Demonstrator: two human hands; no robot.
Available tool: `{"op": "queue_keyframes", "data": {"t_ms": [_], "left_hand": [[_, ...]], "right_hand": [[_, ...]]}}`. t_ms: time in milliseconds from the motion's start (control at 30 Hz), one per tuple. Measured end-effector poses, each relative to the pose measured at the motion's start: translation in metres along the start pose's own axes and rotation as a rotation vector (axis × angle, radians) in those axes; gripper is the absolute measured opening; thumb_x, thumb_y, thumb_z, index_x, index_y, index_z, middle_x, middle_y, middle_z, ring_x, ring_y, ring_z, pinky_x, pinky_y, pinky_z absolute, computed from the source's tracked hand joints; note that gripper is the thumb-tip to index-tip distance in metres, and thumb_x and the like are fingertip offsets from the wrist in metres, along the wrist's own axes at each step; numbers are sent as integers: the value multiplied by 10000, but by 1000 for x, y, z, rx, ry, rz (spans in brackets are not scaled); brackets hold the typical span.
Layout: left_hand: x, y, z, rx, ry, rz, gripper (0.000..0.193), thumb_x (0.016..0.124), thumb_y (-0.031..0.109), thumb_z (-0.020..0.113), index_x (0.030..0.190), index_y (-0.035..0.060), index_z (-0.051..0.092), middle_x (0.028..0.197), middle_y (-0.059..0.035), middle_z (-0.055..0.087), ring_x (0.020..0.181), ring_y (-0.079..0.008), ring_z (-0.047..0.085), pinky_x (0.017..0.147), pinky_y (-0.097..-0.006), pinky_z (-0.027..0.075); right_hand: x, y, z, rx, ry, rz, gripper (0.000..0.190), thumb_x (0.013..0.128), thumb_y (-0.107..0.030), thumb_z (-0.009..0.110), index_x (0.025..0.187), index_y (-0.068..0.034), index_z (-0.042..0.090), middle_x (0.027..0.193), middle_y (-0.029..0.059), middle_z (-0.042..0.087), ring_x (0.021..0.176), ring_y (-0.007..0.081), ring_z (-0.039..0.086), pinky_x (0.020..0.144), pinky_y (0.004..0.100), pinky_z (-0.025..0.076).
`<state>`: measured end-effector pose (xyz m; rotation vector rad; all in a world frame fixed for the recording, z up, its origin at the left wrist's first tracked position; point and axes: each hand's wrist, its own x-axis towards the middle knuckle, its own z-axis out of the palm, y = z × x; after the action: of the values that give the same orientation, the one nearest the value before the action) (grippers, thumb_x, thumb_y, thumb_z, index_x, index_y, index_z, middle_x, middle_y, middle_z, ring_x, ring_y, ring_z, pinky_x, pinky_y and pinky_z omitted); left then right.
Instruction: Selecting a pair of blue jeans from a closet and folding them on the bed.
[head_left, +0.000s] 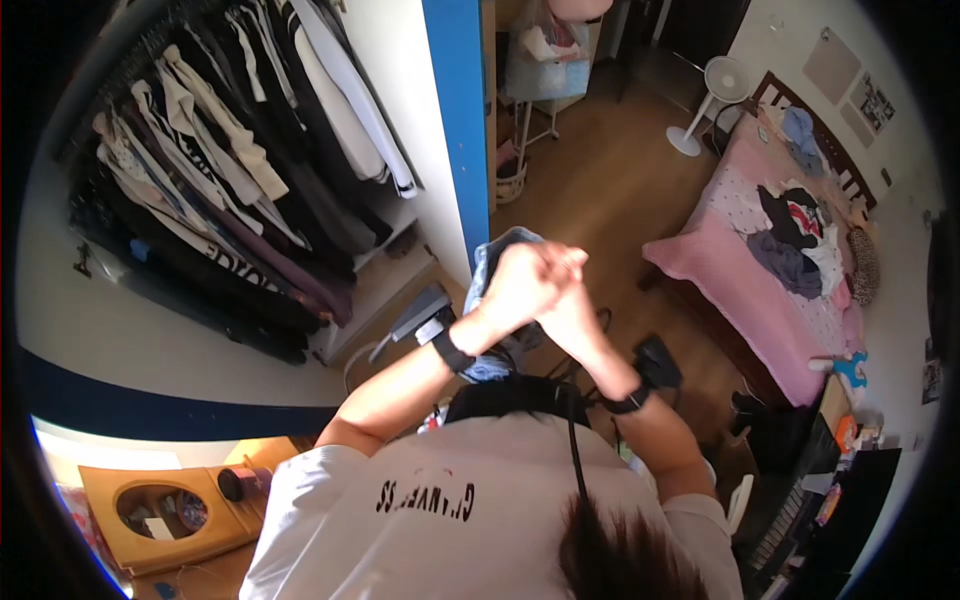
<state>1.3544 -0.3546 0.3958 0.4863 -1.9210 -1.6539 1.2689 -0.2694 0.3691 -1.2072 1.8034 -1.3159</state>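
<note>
In the head view my left hand (517, 289) and my right hand (566, 281) meet in front of my body, bright in the sunlight. The fingers are curled and overlap, so what lies between them is hard to see. A blue denim garment (475, 289) shows behind and beside my left hand, and more of it appears below, near my waist. Whether the fingers grip the denim cannot be told. Each wrist wears a black band.
At the left, clothes (225, 172) hang in an open wardrobe beside a blue panel edge (457, 112). A bed with a pink cover (720, 262) and heaped clothes (795, 232) stands right. A white fan (726, 79) stands beyond; a keyboard (780, 525) lies lower right.
</note>
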Motion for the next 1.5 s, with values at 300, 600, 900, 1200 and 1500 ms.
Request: {"op": "queue_keyframes", "data": {"t_ms": [300,600,900,1200,1500], "left_hand": [[-14,-45,-45,-193,33,-357,333,924,273,519,745,13,625,590,-6,555,532,-96,537,582,-239,454],[-41,-202,-70,38,153,-586,277,892,262,563,938,-2,633,724,-53,623,685,-98,578,660,-237,448],[-156,-514,-96,508,57,-1016,402,818,259,637,1102,-16,562,1034,-120,618,964,-199,584,843,-305,452],[-184,-764,-78,337,326,-1203,678,724,292,723,1227,-63,439,1203,-191,522,1097,-258,519,916,-339,418],[-179,-918,-71,47,688,-1091,622,694,202,748,1170,-77,460,1095,-172,582,969,-244,578,846,-335,456]], "right_hand": [[3,26,-70,68,-668,53,133,872,-109,589,924,10,613,863,61,645,812,116,600,750,238,479],[-32,185,-73,251,31,551,201,874,-143,572,990,17,609,882,53,638,804,115,574,745,240,460],[-125,344,-33,397,306,1028,154,862,-89,576,979,7,604,892,57,620,830,134,581,759,240,462],[-157,440,1,59,415,1066,94,863,-32,552,941,4,590,889,49,611,831,130,567,782,247,455],[-152,497,38,-168,213,1105,65,852,-7,545,902,-8,587,889,41,610,819,110,547,755,231,431]]}}
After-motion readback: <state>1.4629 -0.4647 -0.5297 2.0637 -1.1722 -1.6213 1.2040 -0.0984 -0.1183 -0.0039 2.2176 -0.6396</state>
